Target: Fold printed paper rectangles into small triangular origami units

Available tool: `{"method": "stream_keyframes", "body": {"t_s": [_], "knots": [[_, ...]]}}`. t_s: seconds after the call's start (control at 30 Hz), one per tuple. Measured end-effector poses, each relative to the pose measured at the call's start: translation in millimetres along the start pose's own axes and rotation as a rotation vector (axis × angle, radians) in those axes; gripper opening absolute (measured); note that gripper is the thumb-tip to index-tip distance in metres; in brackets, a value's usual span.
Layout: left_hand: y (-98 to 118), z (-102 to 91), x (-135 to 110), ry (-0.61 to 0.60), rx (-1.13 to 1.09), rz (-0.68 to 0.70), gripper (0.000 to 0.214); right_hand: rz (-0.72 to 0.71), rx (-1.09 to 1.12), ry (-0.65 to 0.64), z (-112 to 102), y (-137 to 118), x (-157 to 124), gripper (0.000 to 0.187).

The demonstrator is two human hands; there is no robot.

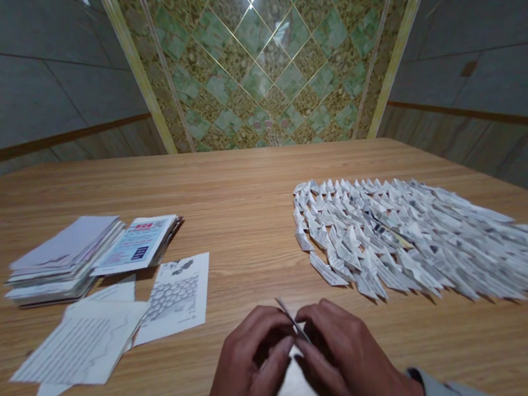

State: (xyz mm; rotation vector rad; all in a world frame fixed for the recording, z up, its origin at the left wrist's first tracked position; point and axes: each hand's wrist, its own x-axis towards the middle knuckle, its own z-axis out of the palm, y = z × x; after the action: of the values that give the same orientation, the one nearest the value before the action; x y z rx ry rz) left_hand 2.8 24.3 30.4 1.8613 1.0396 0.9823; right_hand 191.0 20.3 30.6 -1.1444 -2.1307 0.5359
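Near the front edge of the wooden table (243, 227), my left hand (249, 365) and my right hand (350, 357) meet fingertip to fingertip. Between them they pinch a small piece of paper (288, 313), seen nearly edge-on, so its folds are hard to make out. Thumbs and forefingers of both hands close on it. To the right of my hands lie rows of many small folded paper boats (373, 234), packed closely together. Loose printed sheets (86, 337) lie to the left, one showing a grey picture (174, 297).
At the left stands a thick stack of paper (64, 254), with a pile topped by a blue and red printed sheet (139, 243) beside it. Beyond the table rises a wall of green and gold tiles (258, 60), with grey walls on both sides.
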Motion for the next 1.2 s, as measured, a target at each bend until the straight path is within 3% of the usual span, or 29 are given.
{"method": "stream_keyframes", "body": {"t_s": [0.2, 0.4, 0.77, 1.2], "knots": [[-3.0, 5.0, 5.2, 0.046, -0.419, -0.210, 0.010, -0.012, 0.060, -0.069, -0.4, -1.6, -0.9, 0.014], [-8.9, 9.4, 7.1, 0.031, -0.666, -0.312, 0.029, 0.046, 0.212, -0.095, -1.4, -2.5, 0.1, 0.033], [-5.4, 8.1, 5.7, 0.003, -0.687, -0.325, 0.028, 0.233, 0.379, -0.122, 1.8, -2.6, 1.3, 0.018], [-1.7, 4.0, 8.5, 0.040, -0.564, -0.220, 0.028, 0.322, 0.567, -0.126, -0.3, -4.9, 4.9, 0.026]]}}
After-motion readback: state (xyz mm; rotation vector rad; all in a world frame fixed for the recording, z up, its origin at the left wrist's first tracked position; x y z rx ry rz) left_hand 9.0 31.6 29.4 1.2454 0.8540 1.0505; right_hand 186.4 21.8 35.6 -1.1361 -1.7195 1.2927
